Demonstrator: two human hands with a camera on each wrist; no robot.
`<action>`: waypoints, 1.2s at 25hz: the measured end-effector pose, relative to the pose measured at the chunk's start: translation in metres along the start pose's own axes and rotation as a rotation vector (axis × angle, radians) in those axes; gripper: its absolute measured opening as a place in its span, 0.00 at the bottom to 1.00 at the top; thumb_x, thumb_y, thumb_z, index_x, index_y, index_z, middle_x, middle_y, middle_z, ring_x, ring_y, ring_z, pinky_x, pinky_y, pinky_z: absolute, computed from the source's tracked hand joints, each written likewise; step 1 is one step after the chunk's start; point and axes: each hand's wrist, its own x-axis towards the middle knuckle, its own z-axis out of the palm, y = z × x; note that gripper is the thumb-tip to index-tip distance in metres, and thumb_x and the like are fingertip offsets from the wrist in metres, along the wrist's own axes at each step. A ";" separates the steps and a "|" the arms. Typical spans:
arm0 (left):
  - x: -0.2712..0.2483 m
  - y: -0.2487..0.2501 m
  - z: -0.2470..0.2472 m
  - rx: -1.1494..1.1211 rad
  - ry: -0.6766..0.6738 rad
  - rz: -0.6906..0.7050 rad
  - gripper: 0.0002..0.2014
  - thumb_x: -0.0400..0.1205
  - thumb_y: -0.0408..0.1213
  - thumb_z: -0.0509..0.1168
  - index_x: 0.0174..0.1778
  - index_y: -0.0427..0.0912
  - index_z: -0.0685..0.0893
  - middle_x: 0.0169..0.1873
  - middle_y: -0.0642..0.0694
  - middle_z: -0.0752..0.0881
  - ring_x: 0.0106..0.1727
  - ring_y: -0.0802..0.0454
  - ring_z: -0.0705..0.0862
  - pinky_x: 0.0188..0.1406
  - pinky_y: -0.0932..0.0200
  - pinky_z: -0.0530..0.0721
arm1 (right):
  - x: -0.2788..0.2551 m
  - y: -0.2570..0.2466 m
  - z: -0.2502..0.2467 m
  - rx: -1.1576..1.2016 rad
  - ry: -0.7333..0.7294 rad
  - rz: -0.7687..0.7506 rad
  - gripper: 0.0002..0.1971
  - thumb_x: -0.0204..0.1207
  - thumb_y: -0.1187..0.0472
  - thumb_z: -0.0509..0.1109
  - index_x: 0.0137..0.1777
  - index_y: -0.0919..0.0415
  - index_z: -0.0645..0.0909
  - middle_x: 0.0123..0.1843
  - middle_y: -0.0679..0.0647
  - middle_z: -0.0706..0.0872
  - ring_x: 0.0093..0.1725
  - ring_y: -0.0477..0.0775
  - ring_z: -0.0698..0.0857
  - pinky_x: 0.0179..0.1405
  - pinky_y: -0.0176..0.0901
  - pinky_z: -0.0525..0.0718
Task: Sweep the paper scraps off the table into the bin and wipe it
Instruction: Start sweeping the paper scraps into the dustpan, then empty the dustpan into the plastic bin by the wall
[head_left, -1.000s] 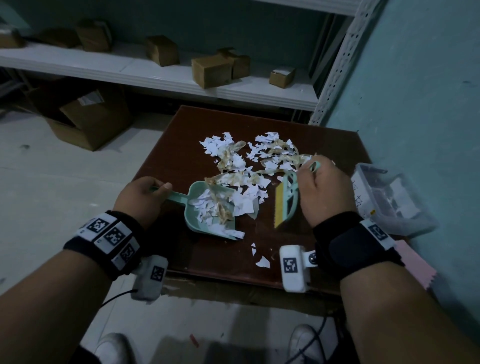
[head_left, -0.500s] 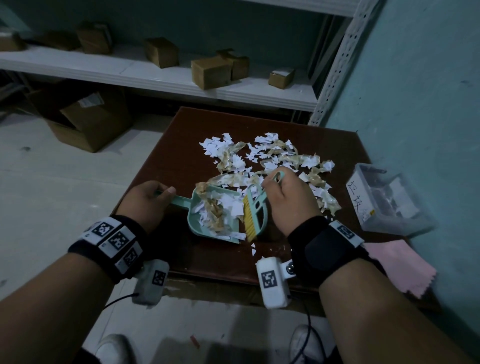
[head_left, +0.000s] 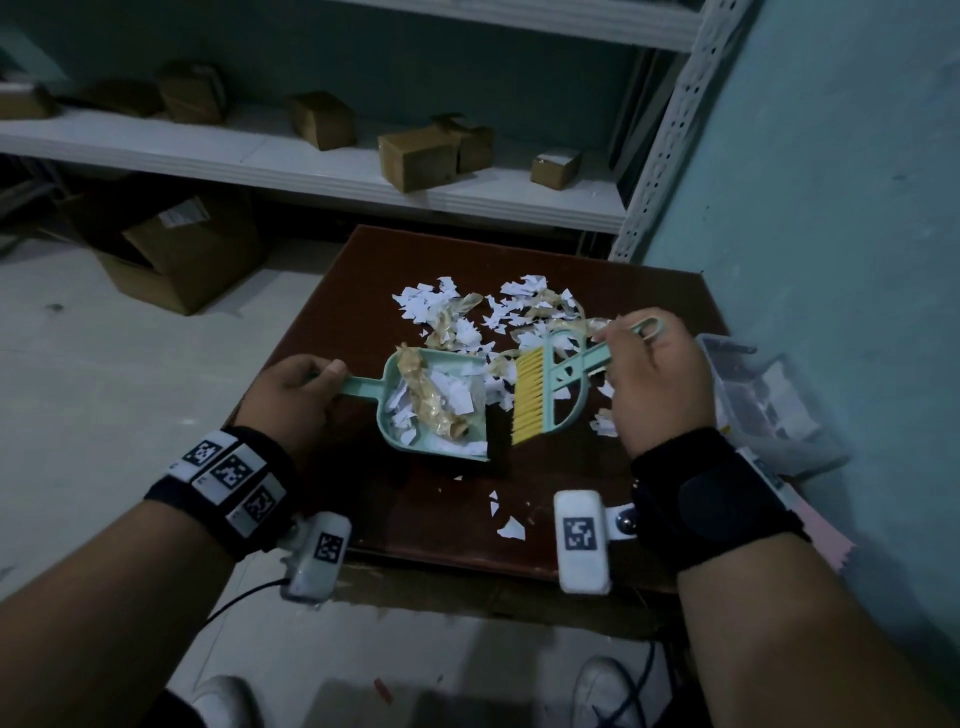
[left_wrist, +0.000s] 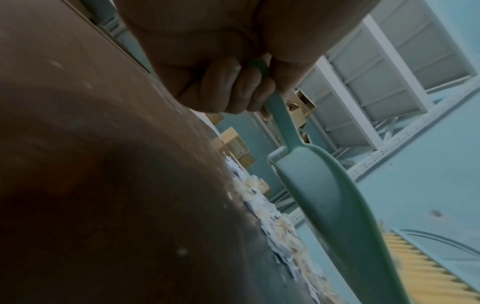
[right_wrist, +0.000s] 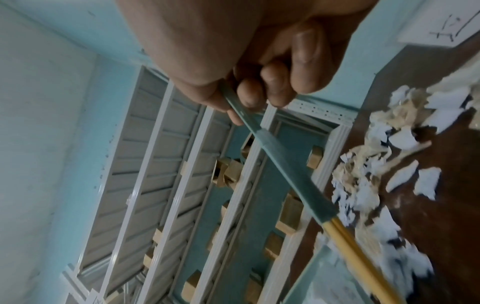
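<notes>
Tabletop (head_left: 311, 415) near edge: stray scraps (head_left: 509, 527) behind pan, easily missed. Left hand (head_left: 291, 400) grip wrapped on dustpan (head_left: 431, 400) handle, pan heaped, tilt spills it. Right hand (head_left: 654, 384) grip curled on brush (head_left: 540, 395); hard flick scatters far paper scraps (head_left: 467, 306). Bin (head_left: 763, 395) at right edge

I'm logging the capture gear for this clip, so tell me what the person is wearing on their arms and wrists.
Both forearms are bare, no sleeves. The left wrist carries a black band with three white tiles printed with black square codes; a white camera pod with one code hangs beneath, trailing a black cable. The right wrist has a wider black band with a white tag, plus a white coded pod on a metal joint.
</notes>
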 end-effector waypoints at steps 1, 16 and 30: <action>-0.001 0.004 0.005 -0.028 -0.001 -0.008 0.14 0.86 0.49 0.69 0.37 0.47 0.88 0.22 0.50 0.80 0.26 0.49 0.76 0.34 0.50 0.77 | 0.004 0.001 -0.011 0.013 0.058 0.000 0.08 0.87 0.60 0.65 0.47 0.59 0.83 0.32 0.46 0.84 0.28 0.35 0.81 0.27 0.30 0.75; -0.032 0.138 0.177 0.098 -0.201 0.206 0.15 0.88 0.50 0.66 0.44 0.44 0.88 0.29 0.47 0.86 0.30 0.46 0.83 0.33 0.50 0.82 | 0.047 0.071 -0.164 -0.067 0.588 0.090 0.22 0.82 0.40 0.63 0.47 0.58 0.87 0.32 0.54 0.91 0.37 0.60 0.91 0.45 0.58 0.90; -0.056 0.209 0.309 0.623 -0.299 0.501 0.15 0.90 0.48 0.62 0.52 0.40 0.86 0.39 0.43 0.87 0.40 0.44 0.84 0.39 0.55 0.77 | 0.051 0.098 -0.177 0.045 0.567 0.144 0.16 0.90 0.50 0.64 0.49 0.62 0.83 0.28 0.51 0.91 0.22 0.46 0.88 0.24 0.30 0.81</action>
